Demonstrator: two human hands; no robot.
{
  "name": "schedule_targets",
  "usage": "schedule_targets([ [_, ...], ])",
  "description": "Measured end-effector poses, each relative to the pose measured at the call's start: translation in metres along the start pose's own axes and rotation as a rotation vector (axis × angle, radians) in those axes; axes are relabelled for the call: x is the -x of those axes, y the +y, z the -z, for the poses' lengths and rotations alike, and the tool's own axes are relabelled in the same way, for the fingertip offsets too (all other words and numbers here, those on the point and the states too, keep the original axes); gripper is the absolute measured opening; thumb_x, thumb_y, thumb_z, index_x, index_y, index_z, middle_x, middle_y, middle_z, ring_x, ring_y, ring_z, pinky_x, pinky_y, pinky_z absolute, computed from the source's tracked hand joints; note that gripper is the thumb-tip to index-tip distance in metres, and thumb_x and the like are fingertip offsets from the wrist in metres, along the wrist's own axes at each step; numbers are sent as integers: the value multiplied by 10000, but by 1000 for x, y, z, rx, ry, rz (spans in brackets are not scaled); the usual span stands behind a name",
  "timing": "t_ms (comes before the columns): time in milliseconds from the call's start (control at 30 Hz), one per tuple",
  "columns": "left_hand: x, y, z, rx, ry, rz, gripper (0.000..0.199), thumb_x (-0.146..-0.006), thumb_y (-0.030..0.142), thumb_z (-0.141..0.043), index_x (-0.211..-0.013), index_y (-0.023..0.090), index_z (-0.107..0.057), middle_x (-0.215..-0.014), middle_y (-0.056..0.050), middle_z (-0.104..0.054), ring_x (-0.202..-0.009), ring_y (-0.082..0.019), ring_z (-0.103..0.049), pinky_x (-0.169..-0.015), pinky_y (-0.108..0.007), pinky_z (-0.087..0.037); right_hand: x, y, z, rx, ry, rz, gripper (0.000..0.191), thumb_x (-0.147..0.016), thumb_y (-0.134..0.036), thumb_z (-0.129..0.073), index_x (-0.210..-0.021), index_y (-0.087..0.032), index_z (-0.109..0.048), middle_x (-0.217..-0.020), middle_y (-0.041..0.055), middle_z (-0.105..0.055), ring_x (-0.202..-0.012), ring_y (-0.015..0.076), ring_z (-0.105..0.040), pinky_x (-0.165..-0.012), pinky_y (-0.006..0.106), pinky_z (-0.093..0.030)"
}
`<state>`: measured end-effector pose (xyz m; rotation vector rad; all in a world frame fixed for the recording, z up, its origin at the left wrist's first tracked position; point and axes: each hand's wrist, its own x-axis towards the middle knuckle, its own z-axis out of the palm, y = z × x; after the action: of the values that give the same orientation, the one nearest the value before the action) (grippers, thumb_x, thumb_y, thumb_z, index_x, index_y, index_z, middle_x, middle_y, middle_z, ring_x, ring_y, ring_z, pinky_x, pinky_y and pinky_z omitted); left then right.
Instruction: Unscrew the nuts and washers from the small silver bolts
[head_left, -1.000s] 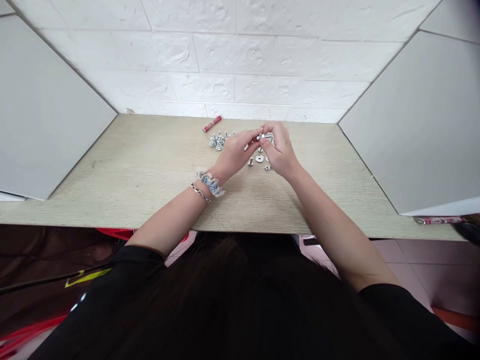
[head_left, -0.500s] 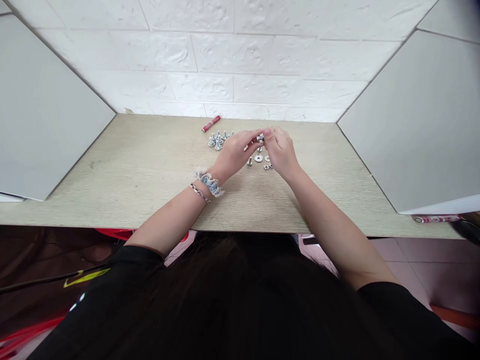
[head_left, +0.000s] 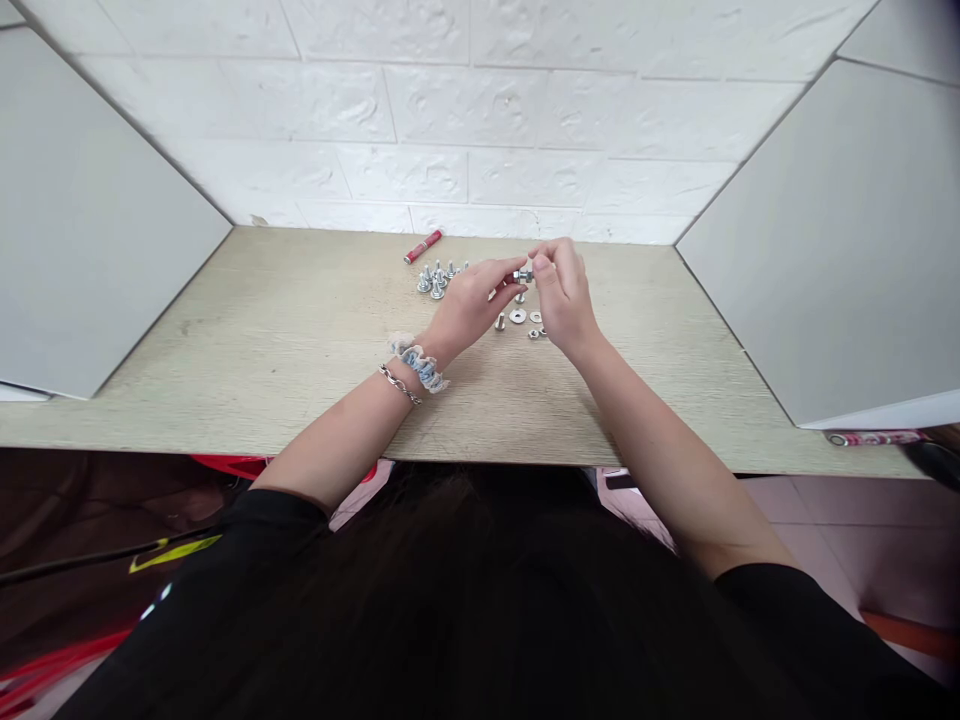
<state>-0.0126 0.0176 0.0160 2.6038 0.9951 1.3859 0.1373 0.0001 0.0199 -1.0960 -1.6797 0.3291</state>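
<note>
Above the tabletop, my left hand [head_left: 474, 300] pinches a silvery bolt [head_left: 523, 276] between thumb and fingers, the bolt lying roughly sideways. What looks like a nut sits on its shank. My right hand [head_left: 564, 295] is curled at the bolt's right end, thumb and fingertips closed about the tip; the exact contact is partly hidden. Below the hands lie a flat washer [head_left: 517, 316], a second washer [head_left: 535, 317], a nut [head_left: 533, 334] and a short bolt [head_left: 500, 322]. Left of my left hand, several bolts with washers [head_left: 435, 280] stand on their heads, some hidden behind the hand.
A red tube-like stick [head_left: 423, 247] lies near the white brick-pattern wall [head_left: 427, 100]. Grey-white panels stand at the left [head_left: 105, 220] and right [head_left: 825, 240] of the wooden tabletop [head_left: 300, 320]. Another red-patterned tube [head_left: 874, 438] lies at the right front edge.
My right hand has shifted slightly, its thumb and fingers drawing a little to the right, so more of the bolt shows. My left hand has stayed in place.
</note>
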Motion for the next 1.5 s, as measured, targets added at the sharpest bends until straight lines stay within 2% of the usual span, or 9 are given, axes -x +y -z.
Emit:
schedule_targets([
  [200,0,-3,0,-12,1,-1,260,-906,265,-474,-1120,176,-592,-958,-50,-683,-869,-133,-616,-794,-276,-483,-1,-1,-4,43,-119,-23,498,-900,-601,-261,-749,-206,-524,-780,39,-500,-883,188,-494,-886,401,-389],
  [467,-5,-10,4,-34,9,19,266,-913,267,-459,-1146,209,-575,-965,-36,-673,-869,-135,-617,-785,-293,-497,2,1,-7,-38,-42,35,316,-855,-520,-465,-987,-236,-506,-991,38,-517,-997,197,-473,-929,424,-376],
  [733,-1,3,3,-33,-33,-14,229,-899,265,-496,-1079,180,-608,-897,-33,-681,-827,-129,-614,-766,-266,-485,-1,-5,-2,-24,-82,-27,471,-892,-591,-318,-697,-198,-489,-738,22,-469,-821,167,-497,-830,383,-411],
  [900,-2,-3,3,-32,-30,-28,258,-916,257,-456,-1136,196,-577,-982,-53,-671,-896,-143,-610,-809,-299,-479,0,-2,-4,-96,-48,57,272,-880,-484,-432,-970,-235,-494,-969,36,-495,-985,183,-476,-897,411,-398],
  [1000,-1,-5,2,-26,-31,-38,259,-912,256,-462,-1140,200,-571,-971,-48,-670,-890,-147,-612,-804,-307,-481,0,-1,-3,-103,-3,70,285,-870,-460,-457,-1060,-248,-461,-1071,43,-479,-1061,193,-446,-936,437,-375],
  [1133,-1,-5,1,-23,-29,-40,252,-906,257,-477,-1132,196,-568,-949,-41,-673,-866,-141,-612,-795,-299,-479,-1,-4,1,-72,37,-29,388,-892,-559,-354,-806,-212,-504,-806,25,-496,-896,170,-501,-864,396,-412],
  [1267,0,-5,0,-34,-19,-24,250,-898,249,-491,-1127,188,-570,-952,-48,-675,-874,-145,-608,-813,-305,-469,1,-12,3,-54,19,-150,541,-860,-653,-315,-591,-198,-433,-603,3,-418,-709,141,-506,-715,326,-427],
  [1367,0,-4,0,-34,-35,-13,257,-899,254,-487,-1136,197,-570,-954,-48,-675,-875,-145,-605,-814,-305,-467,2,-15,3,-53,-17,-177,559,-846,-671,-321,-564,-198,-416,-562,-1,-401,-669,136,-498,-659,305,-414],
  [1500,-1,-4,1,-36,-31,-6,258,-900,251,-484,-1139,213,-573,-946,-41,-678,-859,-139,-605,-805,-302,-469,-1,-9,2,-34,-52,-117,435,-887,-563,-346,-678,-203,-471,-667,15,-466,-759,153,-505,-726,329,-420],
])
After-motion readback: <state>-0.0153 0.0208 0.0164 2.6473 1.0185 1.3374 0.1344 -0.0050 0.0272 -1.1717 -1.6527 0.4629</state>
